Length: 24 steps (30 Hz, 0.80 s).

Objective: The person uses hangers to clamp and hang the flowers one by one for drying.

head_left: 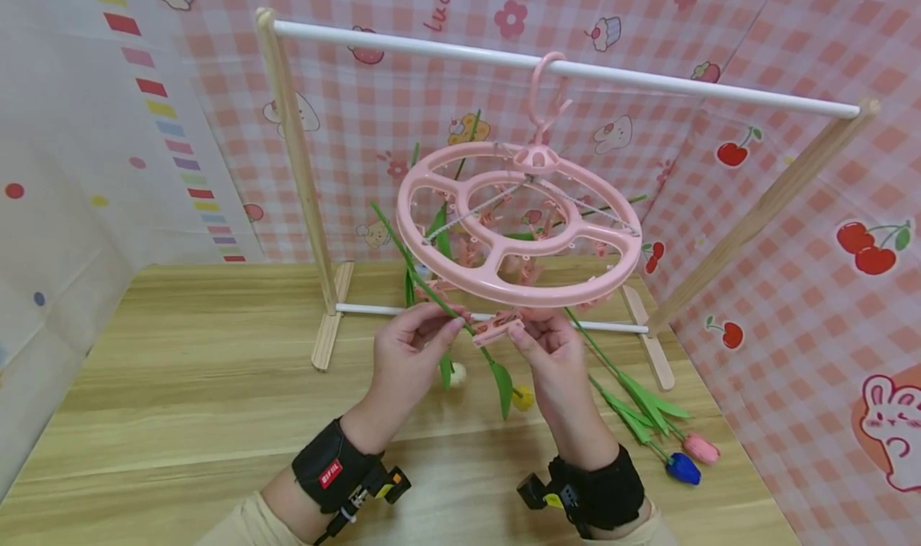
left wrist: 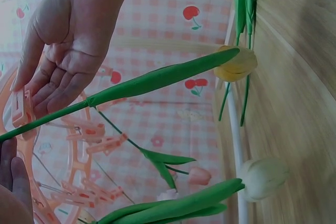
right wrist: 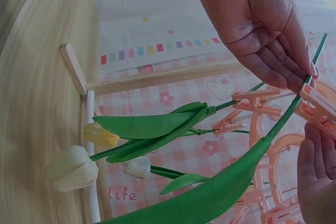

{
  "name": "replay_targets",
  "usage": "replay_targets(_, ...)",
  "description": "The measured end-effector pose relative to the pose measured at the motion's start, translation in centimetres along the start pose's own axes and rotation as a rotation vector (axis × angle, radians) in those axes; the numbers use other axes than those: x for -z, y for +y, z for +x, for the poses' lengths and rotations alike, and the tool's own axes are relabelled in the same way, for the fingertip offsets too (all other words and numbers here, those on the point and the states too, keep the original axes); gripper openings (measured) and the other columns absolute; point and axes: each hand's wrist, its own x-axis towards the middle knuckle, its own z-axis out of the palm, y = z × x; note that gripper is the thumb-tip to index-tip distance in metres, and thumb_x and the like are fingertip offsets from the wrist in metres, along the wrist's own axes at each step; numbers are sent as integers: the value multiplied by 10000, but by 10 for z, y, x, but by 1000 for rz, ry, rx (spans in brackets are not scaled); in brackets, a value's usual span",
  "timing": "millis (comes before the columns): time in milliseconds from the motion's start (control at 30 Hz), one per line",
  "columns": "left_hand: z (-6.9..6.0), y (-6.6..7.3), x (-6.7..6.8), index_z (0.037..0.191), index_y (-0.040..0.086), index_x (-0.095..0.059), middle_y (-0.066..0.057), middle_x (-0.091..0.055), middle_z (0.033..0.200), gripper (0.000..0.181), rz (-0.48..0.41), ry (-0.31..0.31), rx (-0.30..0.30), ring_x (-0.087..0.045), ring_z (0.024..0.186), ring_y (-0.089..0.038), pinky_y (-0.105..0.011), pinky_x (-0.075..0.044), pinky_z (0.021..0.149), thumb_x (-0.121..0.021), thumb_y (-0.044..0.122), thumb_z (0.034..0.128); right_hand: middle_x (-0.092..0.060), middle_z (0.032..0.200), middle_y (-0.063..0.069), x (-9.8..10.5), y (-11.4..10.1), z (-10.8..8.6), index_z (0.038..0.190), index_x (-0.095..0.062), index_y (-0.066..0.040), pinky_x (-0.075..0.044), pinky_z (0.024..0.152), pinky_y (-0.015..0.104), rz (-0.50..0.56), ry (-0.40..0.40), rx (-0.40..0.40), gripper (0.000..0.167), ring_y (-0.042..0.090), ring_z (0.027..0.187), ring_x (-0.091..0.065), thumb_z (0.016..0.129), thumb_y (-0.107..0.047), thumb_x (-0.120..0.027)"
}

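My left hand (head_left: 410, 358) pinches the green stem of a yellow tulip (head_left: 523, 398) between thumb and fingers. The flower hangs head down, its stem slanting to the upper left. Thumb and fingers of my right hand (head_left: 560, 366) pinch a pink clip (head_left: 498, 329) below the front rim of the round pink hanger (head_left: 528, 294). In the right wrist view the stem (right wrist: 286, 115) crosses at the end of the clip (right wrist: 318, 106); whether the clip grips it I cannot tell. White tulips (right wrist: 72, 168) hang from the hanger as well.
The hanger hooks over a white rod (head_left: 432, 48) on a wooden stand (head_left: 298, 162). At the right a pink tulip (head_left: 701, 448) and a blue tulip (head_left: 682, 468) lie on the wooden table (head_left: 180, 418). A lower white rod (head_left: 612, 327) runs behind my hands.
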Motion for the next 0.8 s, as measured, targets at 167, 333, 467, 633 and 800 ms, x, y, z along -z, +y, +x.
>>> replay_targets(167,0,0,-1,1001,-124,-629,-252,-668,979,186,-24,12,32,-686,902,-134,-306,-572,833,-661,-47,835,-666,986,-12,-1,-1,0,1050,-608,-128,-540,862,219,-30,39,-17,227,102,942,-641,921,46,-542)
replay_targets(333,0,1,-2,999,-134,-625,-268,-663,978,182,-27,11,33,-686,899,-132,-310,-570,837,-654,-56,838,-658,978,-15,-2,-1,0,1025,-606,-127,-545,834,210,-50,66,-27,217,99,929,-639,912,51,-554)
replay_targets(467,0,1,-2,999,-134,-625,-278,-658,979,180,-24,7,30,-685,900,-132,-317,-569,838,-652,-49,842,-662,974,-19,-2,-1,0,1027,-612,-135,-542,841,209,-42,65,-33,221,98,927,-639,915,45,-552)
replay_targets(633,0,1,-2,997,-138,-623,-203,-686,977,184,-21,10,29,-684,908,-136,-314,-567,843,-654,-43,843,-666,970,-19,0,0,-1,1027,-611,-137,-537,866,219,-21,45,-35,219,101,933,-637,924,43,-539)
replay_targets(800,0,1,-1,1004,-129,-626,-172,-694,983,188,-29,6,34,-681,918,-146,-317,-564,852,-655,-28,848,-662,973,-20,0,0,-1,1031,-613,-136,-537,855,217,-33,50,-43,226,100,930,-635,920,48,-542)
